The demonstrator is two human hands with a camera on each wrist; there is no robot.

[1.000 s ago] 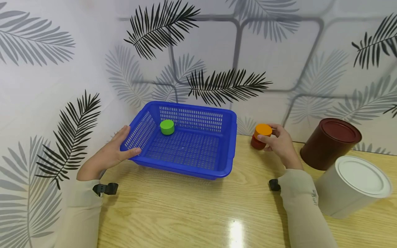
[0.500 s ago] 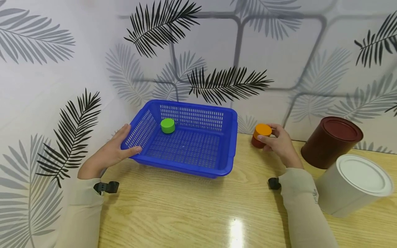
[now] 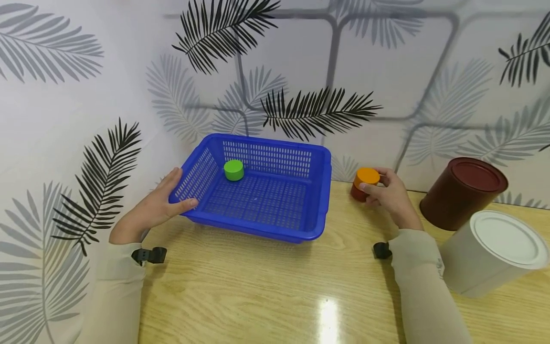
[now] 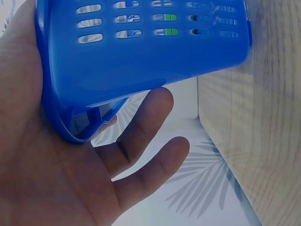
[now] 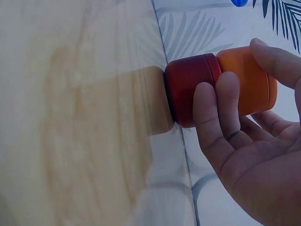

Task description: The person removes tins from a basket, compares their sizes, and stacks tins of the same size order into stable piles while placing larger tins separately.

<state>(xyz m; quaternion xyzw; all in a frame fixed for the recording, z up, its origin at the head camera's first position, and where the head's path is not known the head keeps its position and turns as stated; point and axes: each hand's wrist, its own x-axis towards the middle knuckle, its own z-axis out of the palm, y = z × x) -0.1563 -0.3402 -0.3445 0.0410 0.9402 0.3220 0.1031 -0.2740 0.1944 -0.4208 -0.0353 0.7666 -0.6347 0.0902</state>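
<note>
A blue perforated plastic basket [image 3: 258, 231] stands on the table with a small green round container [image 3: 234, 170] at its back left. My left hand [image 3: 154, 205] rests against the basket's front left corner, thumb across the rim; in the left wrist view its fingers [image 4: 146, 122] stretch loosely beneath the rim. To the right of the basket, a small orange round lidded container [image 3: 367, 176] sits on top of a dark red one [image 3: 357, 193]. My right hand [image 3: 392, 198] grips the orange container, and in the right wrist view two fingers [image 5: 211, 113] also lie against the red one [image 5: 188, 75].
A large brown can [image 3: 453, 205] and a large white can [image 3: 485, 260] stand to the right, close to the right forearm. Behind the table [image 3: 253, 282] rises a wall [image 3: 296, 52] with a leaf pattern.
The head view has tipped down slightly, so everything appears a little higher. Both hands keep their places at the basket and the two stacked containers.
</note>
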